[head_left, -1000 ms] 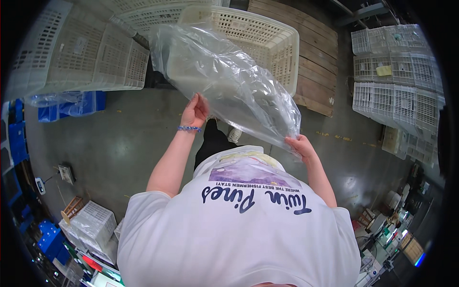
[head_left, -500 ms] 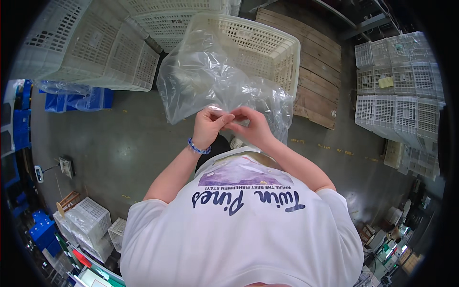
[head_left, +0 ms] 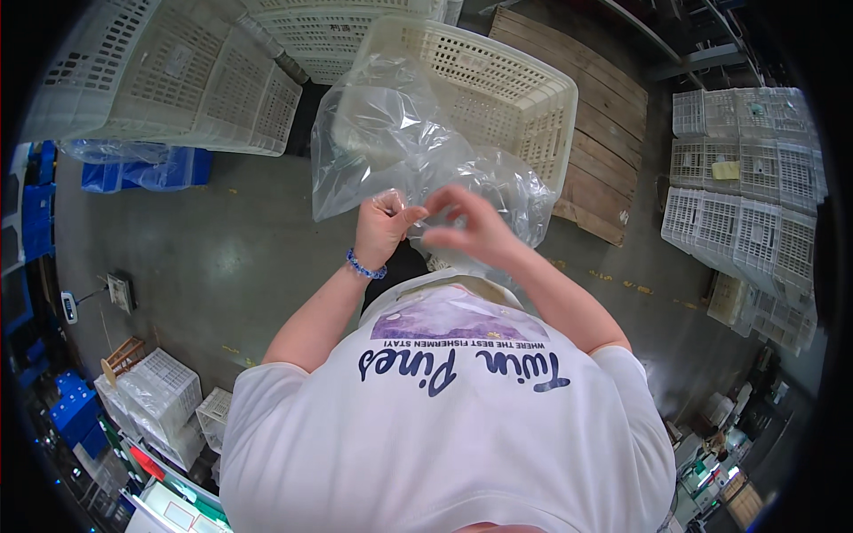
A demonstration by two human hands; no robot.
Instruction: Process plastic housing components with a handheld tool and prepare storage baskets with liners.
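Observation:
A large clear plastic bag (head_left: 400,142) hangs crumpled in front of my chest, above the concrete floor. My left hand (head_left: 384,226), with a blue bead bracelet on the wrist, pinches the bag's near edge. Close beside it, my right hand (head_left: 471,226) grips the same edge with its fingers curled. The two hands almost touch. Behind the bag stands a cream plastic lattice crate (head_left: 498,84).
More cream crates (head_left: 178,80) lie tipped at the upper left. A wooden pallet (head_left: 604,115) lies beyond the crate. White crates (head_left: 746,178) are stacked at the right. Blue bins (head_left: 133,169) and small wrapped baskets (head_left: 160,395) sit at the left.
My hands, spread wide holding the bag open a second ago, have come together at its edge. The bag has collapsed and bunched up in front of the crate.

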